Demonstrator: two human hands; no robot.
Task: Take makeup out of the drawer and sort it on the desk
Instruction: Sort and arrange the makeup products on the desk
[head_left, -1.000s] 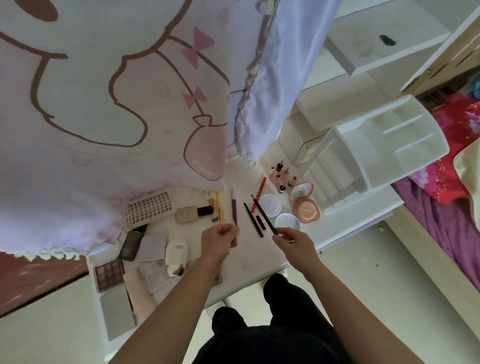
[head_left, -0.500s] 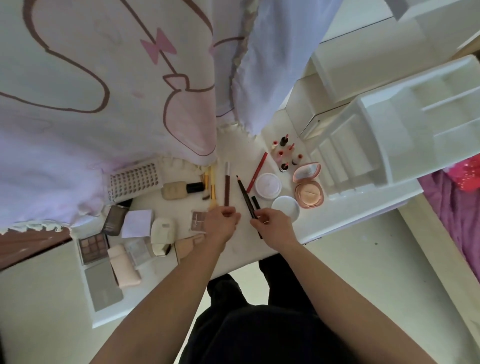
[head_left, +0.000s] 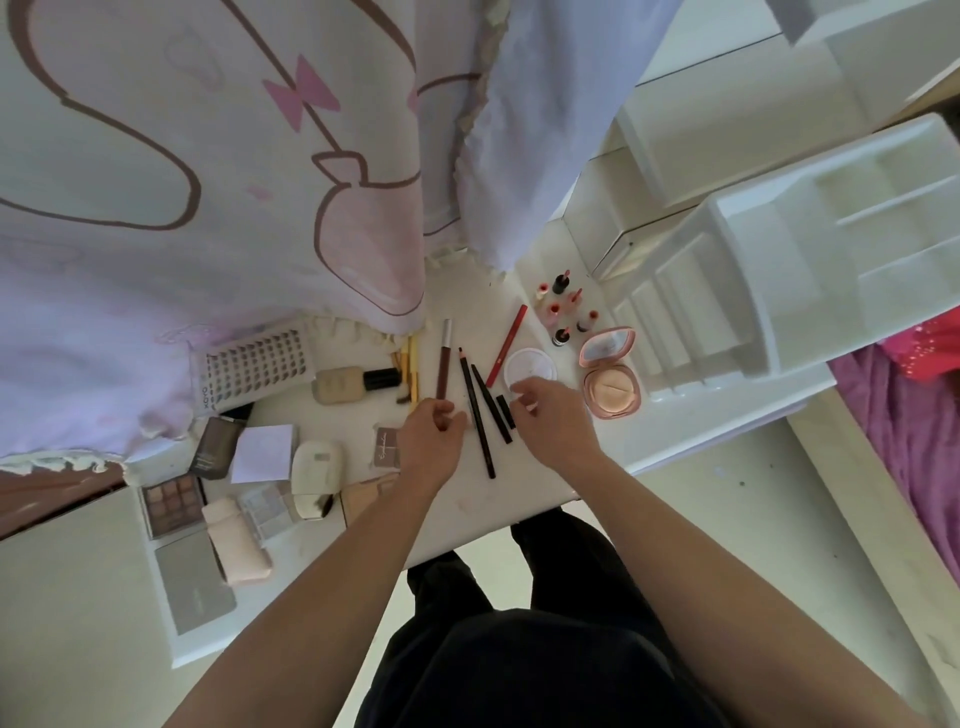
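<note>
Makeup lies in rows on the white desk (head_left: 540, 483). A brown pencil (head_left: 444, 358), a long black pencil (head_left: 475, 410), a shorter black pencil (head_left: 491, 402), a short black stick (head_left: 505, 410) and a red pencil (head_left: 506, 345) lie side by side. My left hand (head_left: 434, 434) has its fingers curled and pinches the brown pencil's near end. My right hand (head_left: 550, 415) hovers with loosely curled fingers just below a white round lid (head_left: 530, 366) and holds nothing I can see. It hides a second white round piece.
Small lip bottles (head_left: 563, 306) and an open pink compact (head_left: 610, 374) sit right of the pencils, beside a white organiser (head_left: 779, 291). On the left lie a foundation bottle (head_left: 343, 384), yellow brushes (head_left: 413, 374), a lash tray (head_left: 257, 366) and palettes (head_left: 174, 501). A printed cloth (head_left: 208, 156) hangs over the desk's back.
My right hand has laid the long black pencil down beside the others and moved right toward the white lid. My left hand stayed at the brown pencil's end.
</note>
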